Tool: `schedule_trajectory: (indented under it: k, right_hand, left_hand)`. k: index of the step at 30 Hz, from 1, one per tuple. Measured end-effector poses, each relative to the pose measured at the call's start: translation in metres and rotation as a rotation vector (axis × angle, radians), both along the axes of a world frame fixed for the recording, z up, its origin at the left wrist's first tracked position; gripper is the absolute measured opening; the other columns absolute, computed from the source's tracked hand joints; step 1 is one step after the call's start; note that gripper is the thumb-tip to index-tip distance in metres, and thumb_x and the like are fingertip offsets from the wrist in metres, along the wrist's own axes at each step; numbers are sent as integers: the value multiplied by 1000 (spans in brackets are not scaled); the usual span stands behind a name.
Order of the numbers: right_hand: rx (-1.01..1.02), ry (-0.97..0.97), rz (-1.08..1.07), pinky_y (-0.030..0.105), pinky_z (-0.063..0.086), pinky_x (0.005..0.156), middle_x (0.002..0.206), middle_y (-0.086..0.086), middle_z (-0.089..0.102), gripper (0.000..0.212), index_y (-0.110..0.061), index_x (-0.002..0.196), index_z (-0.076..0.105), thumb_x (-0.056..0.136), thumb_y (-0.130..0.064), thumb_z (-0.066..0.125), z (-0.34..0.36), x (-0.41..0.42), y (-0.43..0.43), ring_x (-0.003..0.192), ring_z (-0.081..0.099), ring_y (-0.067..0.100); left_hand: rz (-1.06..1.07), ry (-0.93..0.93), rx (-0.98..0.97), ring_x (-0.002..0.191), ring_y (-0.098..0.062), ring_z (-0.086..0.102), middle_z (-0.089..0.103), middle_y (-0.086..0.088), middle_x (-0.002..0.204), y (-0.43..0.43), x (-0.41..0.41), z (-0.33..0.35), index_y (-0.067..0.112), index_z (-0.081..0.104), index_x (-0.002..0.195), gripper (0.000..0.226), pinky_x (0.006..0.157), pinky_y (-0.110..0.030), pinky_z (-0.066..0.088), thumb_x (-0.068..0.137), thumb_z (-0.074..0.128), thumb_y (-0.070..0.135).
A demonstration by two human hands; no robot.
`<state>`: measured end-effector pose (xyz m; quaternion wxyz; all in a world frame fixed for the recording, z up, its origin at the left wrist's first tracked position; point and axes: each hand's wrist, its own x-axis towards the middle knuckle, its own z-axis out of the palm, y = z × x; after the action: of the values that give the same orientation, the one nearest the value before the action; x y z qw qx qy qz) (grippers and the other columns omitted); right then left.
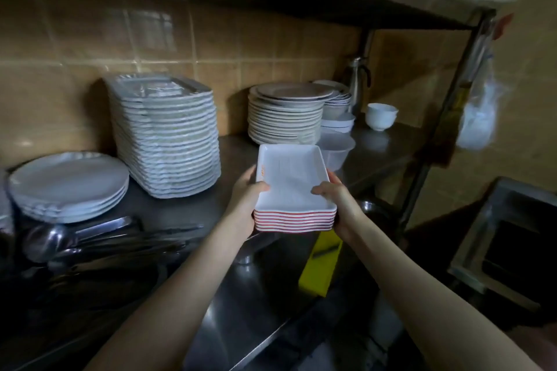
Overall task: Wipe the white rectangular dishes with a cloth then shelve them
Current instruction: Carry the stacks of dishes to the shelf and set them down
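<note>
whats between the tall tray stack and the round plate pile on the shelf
Only bare steel shelf, in the head view. The white dishes, held by the left hand and right hand, are just in front of that gap.

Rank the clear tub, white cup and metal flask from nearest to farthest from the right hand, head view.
1. Clear tub, just beyond the right hand gripping the dish stack.
2. White cup, farther back on the right.
3. Metal flask, rearmost, by the tiled wall.

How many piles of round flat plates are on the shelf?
2. One pile sits far left; another pile stands at the back beside the bowls. Others may be hidden.
</note>
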<state>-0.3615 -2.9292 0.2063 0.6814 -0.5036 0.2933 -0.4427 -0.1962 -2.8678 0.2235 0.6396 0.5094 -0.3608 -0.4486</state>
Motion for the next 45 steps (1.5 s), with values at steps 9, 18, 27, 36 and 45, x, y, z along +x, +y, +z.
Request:
schedule_trajectory:
  k: [9,18,27,36,45]
  right_hand:
    - [9,-36,379,39,54,76,123,22,57,64,-14,131,49,69,-3,52,2,46,-91,102,60,34]
    - [23,33,511,34,53,75,117,17,62,64,-16,128,53,66,-5,48,-6,74,-153,98,62,29]
    - [6,117,570,24,52,64,107,18,65,60,-14,123,58,64,-6,48,-14,87,-181,85,63,25]
    - [-114,363,481,35,48,75,100,15,70,46,-11,119,62,74,-5,57,-15,84,-199,88,65,28]
    - [-657,523,463,26,38,103,134,-11,48,78,-19,133,48,64,-18,84,-14,37,-167,122,46,4]
  left_hand:
    - [354,34,22,99,-31,65,68,-15,109,-57,23,-7,14,63,111,32,85,-34,52,87,53,-4]
    - [475,-72,114,110,-27,61,64,-8,121,-103,43,-22,17,57,130,48,100,-48,47,85,54,3]
    - [464,-99,98,81,-9,62,64,0,96,-114,44,-38,15,52,122,40,59,-14,52,89,49,-7]
    - [360,-248,126,120,-21,56,57,-6,133,-109,45,-36,14,41,142,55,103,-40,45,90,61,12]
    - [233,-967,177,131,-16,44,45,0,144,-77,34,-53,22,44,140,79,106,-27,35,72,82,32]
